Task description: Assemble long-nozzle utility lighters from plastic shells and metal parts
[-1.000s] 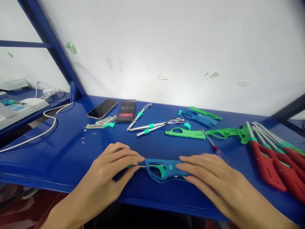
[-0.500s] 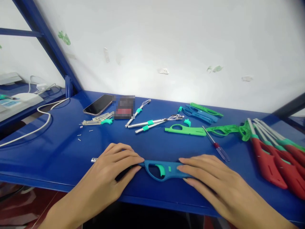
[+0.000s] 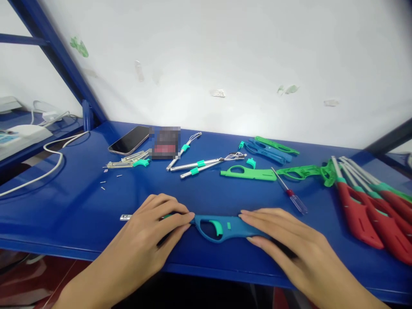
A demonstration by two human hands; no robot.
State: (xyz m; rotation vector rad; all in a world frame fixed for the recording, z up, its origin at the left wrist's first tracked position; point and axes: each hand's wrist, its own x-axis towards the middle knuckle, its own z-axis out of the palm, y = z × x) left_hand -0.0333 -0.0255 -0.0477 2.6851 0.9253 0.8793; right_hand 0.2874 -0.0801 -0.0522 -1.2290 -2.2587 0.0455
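Note:
A blue gas lighter (image 3: 230, 227) with a green trigger lies lengthwise near the table's front edge, its metal nozzle tip (image 3: 125, 217) poking out to the left. My left hand (image 3: 157, 231) is closed round the nozzle end, thumb and fingertips meeting where the nozzle joins the handle, so most of the nozzle is hidden. My right hand (image 3: 286, 236) grips the handle's right end between thumb and fingers and covers that end. Beyond them are a green lighter shell half (image 3: 257, 174), metal nozzle tubes (image 3: 206, 164) with green collars and wires, and a screwdriver (image 3: 294, 199).
Several red lighters (image 3: 360, 214) are piled at the right. Blue shell halves (image 3: 270, 151) and another green shell half (image 3: 302, 172) lie at the back right. A phone (image 3: 130, 139), clear inner parts (image 3: 125, 162) and tiny screws (image 3: 103, 188) lie left. A white cable (image 3: 59, 159) crosses the left side.
My right thumb and fingers have shifted slightly along the handle, the thumb now a little higher on its lower edge. The left hand keeps its grip; the whole view has moved slightly.

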